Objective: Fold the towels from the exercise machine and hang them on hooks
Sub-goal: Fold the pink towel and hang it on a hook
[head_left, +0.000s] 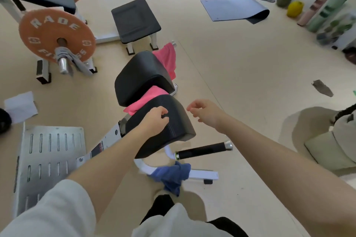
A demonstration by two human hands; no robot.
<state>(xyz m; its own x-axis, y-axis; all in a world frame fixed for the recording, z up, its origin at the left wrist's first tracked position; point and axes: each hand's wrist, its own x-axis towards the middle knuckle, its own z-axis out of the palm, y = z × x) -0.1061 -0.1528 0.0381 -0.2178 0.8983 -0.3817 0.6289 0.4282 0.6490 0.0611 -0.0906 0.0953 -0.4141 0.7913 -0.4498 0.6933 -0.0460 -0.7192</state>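
Observation:
A pink towel lies wedged between the two black pads of the exercise machine. A second stretch of pink towel hangs over the far handle behind the upper pad. A blue towel is bunched on the white frame near the floor. A grey towel drapes over the barbell sleeve by the orange weight plate. My left hand hovers over the near pad with fingers loosely curled, holding nothing, just short of the pink towel. My right hand floats to the right of the pad, fingers loosely curled and empty.
A black-grip handle juts right below the near pad. A metal footplate lies at the left. A small black bench and orange weight plates stand beyond. Mats and a person lying down are at the back.

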